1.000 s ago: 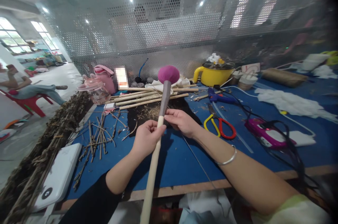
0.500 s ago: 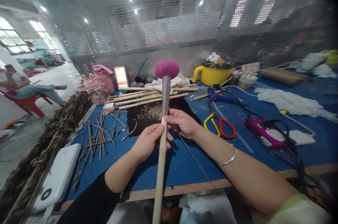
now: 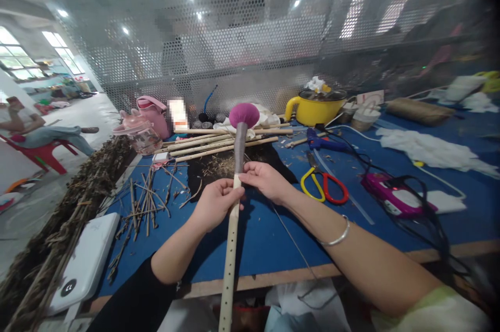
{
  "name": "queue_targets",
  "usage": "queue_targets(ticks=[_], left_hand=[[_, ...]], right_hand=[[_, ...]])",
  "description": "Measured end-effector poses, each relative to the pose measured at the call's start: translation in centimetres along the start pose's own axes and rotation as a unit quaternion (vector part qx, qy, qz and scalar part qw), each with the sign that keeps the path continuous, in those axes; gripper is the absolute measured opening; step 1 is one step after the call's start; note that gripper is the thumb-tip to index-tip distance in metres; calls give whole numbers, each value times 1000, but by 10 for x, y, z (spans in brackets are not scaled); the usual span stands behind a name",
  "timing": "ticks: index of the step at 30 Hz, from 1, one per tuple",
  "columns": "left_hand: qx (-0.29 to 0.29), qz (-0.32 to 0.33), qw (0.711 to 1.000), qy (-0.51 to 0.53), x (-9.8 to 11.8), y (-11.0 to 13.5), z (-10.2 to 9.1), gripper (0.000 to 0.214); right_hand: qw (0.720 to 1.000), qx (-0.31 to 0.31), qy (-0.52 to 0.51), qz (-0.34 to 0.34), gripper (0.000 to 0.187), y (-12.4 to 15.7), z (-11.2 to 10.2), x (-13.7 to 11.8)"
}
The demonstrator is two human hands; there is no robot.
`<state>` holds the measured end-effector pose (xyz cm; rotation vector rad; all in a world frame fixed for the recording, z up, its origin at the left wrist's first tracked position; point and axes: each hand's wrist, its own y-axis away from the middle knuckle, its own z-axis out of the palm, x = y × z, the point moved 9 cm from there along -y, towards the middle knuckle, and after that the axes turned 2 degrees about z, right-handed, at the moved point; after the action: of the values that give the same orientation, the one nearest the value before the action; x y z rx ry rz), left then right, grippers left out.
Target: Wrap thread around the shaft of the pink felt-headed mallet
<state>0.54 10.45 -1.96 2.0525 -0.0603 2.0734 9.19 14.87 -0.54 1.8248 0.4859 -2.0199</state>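
Note:
My left hand (image 3: 219, 203) is closed around a pale wooden stick (image 3: 230, 248) with a row of small dark holes along its side. On the stick's upper end sits a round purple padded head (image 3: 244, 115), with a tight grey thread winding (image 3: 239, 149) below it. My right hand (image 3: 262, 182) pinches at the lower end of this winding, its thumb and forefinger against the stick. A loose grey thread (image 3: 291, 235) runs from under my right hand over the table edge to my lap; the exact grip on it is partly hidden.
Red-and-yellow-handled scissors (image 3: 325, 186), a blue glue gun (image 3: 326, 142) and a magenta device (image 3: 394, 199) with cables lie at right. A yellow pot (image 3: 318, 108) and bare sticks (image 3: 219, 145) are behind. Twigs (image 3: 146, 204) and a white power bank (image 3: 88, 259) lie left. Farther left sits a person (image 3: 35, 123).
The stick has turned about its length, so its row of holes now faces me. The purple head has come lower and slightly left. Both hands stay near the winding's lower end.

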Motion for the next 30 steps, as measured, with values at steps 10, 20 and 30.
queue_targets(ticks=[10, 20, 30], left_hand=[[-33, -14, 998, 52, 3, 1, 0, 36], [-12, 14, 996, 92, 12, 4, 2, 37], [-32, 23, 986, 162, 15, 9, 10, 32]], right_hand=[[994, -15, 103, -16, 17, 7, -11, -24], [1000, -17, -20, 12, 21, 5, -12, -14], [999, -35, -23, 10, 24, 3, -7, -13]])
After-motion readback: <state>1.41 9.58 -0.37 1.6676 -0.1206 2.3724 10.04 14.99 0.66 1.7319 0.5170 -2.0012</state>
